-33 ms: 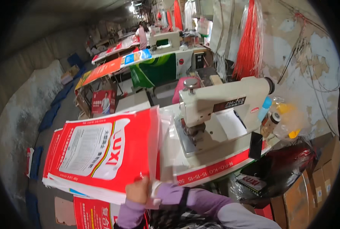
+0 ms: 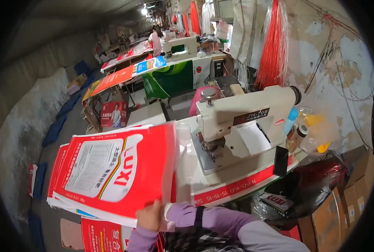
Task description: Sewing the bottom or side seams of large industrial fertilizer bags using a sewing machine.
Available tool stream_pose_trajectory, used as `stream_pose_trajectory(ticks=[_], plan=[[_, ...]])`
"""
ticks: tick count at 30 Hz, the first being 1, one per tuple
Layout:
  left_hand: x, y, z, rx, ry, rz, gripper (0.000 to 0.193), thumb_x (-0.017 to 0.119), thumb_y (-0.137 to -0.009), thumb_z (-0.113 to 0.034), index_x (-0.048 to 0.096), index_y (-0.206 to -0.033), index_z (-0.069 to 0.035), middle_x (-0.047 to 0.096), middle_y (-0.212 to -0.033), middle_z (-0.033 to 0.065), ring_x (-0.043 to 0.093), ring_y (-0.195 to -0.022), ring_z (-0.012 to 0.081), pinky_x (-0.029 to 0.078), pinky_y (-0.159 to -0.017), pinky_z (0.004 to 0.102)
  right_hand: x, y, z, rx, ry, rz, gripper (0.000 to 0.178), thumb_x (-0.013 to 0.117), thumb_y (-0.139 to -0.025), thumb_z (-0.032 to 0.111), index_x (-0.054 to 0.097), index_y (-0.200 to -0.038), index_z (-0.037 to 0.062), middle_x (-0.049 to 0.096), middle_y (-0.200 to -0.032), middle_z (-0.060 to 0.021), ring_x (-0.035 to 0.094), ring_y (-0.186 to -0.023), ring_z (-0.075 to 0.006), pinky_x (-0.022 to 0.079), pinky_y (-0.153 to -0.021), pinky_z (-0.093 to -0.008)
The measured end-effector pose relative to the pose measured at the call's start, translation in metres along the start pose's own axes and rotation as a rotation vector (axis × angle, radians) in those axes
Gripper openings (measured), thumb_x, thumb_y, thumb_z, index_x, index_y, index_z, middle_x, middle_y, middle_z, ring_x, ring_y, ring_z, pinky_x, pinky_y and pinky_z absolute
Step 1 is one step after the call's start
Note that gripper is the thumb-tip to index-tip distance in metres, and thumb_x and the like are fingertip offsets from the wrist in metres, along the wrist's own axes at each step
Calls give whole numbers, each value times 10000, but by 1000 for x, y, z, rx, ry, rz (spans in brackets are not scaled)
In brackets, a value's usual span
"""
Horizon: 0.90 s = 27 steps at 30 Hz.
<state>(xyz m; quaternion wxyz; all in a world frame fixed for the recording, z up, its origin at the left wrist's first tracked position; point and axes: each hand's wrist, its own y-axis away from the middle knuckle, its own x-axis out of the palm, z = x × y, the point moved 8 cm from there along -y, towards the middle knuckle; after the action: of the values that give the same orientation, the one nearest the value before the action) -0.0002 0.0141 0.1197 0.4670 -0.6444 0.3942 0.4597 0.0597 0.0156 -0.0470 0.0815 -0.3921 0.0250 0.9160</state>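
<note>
A stack of red and white printed plastic sacks [image 2: 149,168] lies in front of me, left of the sewing machine. At the near right corner of the top sack, my left hand [image 2: 150,215] is closed with its fingers around the edge. My right hand [image 2: 168,211] is close against it, mostly hidden behind the left hand and a whitish edge, so its fingers do not show. To the right stands a cream-coloured sewing machine [image 2: 245,107], its needle head [image 2: 214,145] over a metal plate; neither hand touches it.
On the machine table lie a dark phone [image 2: 281,161], a paper pad with a pen [image 2: 254,137] and a bottle [image 2: 298,136]. Cardboard boxes [image 2: 331,218] stand at the lower right. Red strands [image 2: 273,50] hang by the wall. Farther back, a person [image 2: 156,40] is near another machine [image 2: 185,45].
My left hand has moved slightly down toward me. The top sack's far right corner has shifted a little nearer with it.
</note>
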Motion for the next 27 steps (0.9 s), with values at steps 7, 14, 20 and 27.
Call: stream_pose_trajectory(ticks=[7, 14, 20, 27], plan=[[-32, 165, 49, 31, -118, 92, 298, 690, -778, -106, 599, -1062, -94, 546, -582, 98, 531, -490, 215, 428, -448, 347, -16, -5, -26, 73, -113, -57, 272, 584, -818, 180, 625, -1042, 32, 648, -915, -168, 634, -855, -307, 497, -809, -395], [-84, 191, 40, -50, 11, -5, 410, 685, -818, -78, 632, -1220, -140, 502, -518, 72, 444, -396, 171, 364, -383, 324, -119, 42, -130, 503, 79, -465, 235, 627, -800, 205, 611, -961, 35, 646, -855, -181, 637, -795, -314, 490, -707, -404], [-98, 190, 45, -140, -3, -173, 185, 643, -807, -29, 684, -985, -62, 549, -600, 94, 527, -491, 211, 406, -451, 329, -181, 98, -78, 425, -468, -1283, 369, 736, -738, 181, 637, -1056, 20, 668, -883, -158, 648, -871, -305, 501, -798, -361], [-112, 181, 63, -572, 260, -208, 95, 628, -743, 15, 666, -826, 41, 599, -689, 134, 557, -618, 201, 412, -551, 301, -224, 132, 3, 256, 373, -1461, 366, 745, -713, 129, 636, -1055, 57, 660, -879, -97, 611, -918, -307, 491, -831, -374]])
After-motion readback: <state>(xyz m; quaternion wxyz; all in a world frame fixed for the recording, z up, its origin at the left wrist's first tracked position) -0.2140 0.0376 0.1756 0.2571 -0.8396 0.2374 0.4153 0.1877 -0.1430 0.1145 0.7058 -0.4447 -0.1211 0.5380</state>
